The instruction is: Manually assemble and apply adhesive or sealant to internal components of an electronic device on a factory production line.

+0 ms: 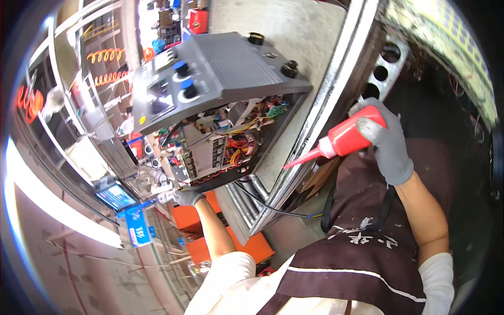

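My right hand (pixel 387 142), in a grey glove, is wrapped round a red squeeze bottle (pixel 350 134). The bottle's long tapered nozzle points left and slightly down, over the metal edge of the workbench. A dark grey machine housing (pixel 231 63) stands tilted in view, with blue and black knobs on it. Its open side shows colored wires (pixel 239 149) and circuit boards. At the housing's lower left corner is my left hand (pixel 187 197), also gloved in grey. Its fingers lie beside small white parts and are too blurred to show whether they grip anything.
A workbench top (pixel 289 21) with a shiny metal rail (pixel 336 68) runs beside the housing. Metal rollers (pixel 247 197) and a black cable (pixel 278 211) lie below it. Orange bins (pixel 236 247) stand under my left arm. A lit screen (pixel 115 196) and coiled orange hoses (pixel 107 55) are at the left.
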A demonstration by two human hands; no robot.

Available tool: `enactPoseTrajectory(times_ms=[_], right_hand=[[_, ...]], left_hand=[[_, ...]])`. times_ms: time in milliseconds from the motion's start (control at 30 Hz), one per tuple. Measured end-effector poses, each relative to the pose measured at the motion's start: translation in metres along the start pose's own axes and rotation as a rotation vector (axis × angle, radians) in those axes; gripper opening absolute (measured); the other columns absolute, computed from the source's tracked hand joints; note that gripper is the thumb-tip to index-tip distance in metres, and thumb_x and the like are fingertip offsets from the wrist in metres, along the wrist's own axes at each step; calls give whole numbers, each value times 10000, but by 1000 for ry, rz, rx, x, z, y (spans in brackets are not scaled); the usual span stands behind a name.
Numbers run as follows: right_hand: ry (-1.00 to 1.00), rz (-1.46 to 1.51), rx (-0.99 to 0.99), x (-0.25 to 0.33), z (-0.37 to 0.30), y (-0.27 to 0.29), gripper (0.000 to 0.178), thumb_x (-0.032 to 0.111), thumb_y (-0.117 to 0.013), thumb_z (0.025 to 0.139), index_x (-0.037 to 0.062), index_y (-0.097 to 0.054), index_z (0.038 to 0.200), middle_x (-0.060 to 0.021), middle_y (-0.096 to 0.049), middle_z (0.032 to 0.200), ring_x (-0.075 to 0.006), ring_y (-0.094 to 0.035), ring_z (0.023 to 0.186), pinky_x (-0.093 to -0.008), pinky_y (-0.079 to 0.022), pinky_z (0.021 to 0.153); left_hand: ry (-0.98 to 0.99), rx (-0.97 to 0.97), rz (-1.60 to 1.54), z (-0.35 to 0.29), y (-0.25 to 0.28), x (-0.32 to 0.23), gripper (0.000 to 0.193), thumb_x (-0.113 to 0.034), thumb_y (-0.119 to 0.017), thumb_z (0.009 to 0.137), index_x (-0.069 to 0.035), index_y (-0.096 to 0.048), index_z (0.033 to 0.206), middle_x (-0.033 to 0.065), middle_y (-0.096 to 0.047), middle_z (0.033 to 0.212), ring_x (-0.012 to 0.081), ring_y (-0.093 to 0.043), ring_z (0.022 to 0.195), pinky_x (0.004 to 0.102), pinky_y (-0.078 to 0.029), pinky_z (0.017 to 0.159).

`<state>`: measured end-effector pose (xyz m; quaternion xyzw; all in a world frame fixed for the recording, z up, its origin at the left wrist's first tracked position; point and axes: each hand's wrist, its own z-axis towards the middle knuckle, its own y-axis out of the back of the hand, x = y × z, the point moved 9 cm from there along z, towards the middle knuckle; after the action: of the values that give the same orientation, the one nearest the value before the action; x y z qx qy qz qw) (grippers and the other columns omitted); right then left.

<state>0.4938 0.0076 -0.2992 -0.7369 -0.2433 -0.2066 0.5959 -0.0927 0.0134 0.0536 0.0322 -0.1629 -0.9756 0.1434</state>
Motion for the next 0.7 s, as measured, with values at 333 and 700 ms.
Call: enactPoseTrajectory(times_ms=[333, 700], right_hand=[[69, 137, -223, 6, -14, 48, 535, 533, -441, 924, 16, -549, 1013, -34, -527, 613, -92, -340, 348, -228, -262, 329], [289, 116, 149, 79, 28, -47, 527, 558, -490, 908, 32, -466, 916, 1, -370, 638, -74, -310, 464, -208, -295, 421]], left_hand=[[258, 34, -363, -31, -6, -18, 299, -239, -528, 859, 37, -631, 909, 139, -639, 799, 211, -574, 714, 355, -463, 701], [95, 65, -478, -21, -77, -9, 251, -258, -515, 860, -22, -599, 861, 179, -592, 824, 354, -583, 785, 418, -454, 721]])
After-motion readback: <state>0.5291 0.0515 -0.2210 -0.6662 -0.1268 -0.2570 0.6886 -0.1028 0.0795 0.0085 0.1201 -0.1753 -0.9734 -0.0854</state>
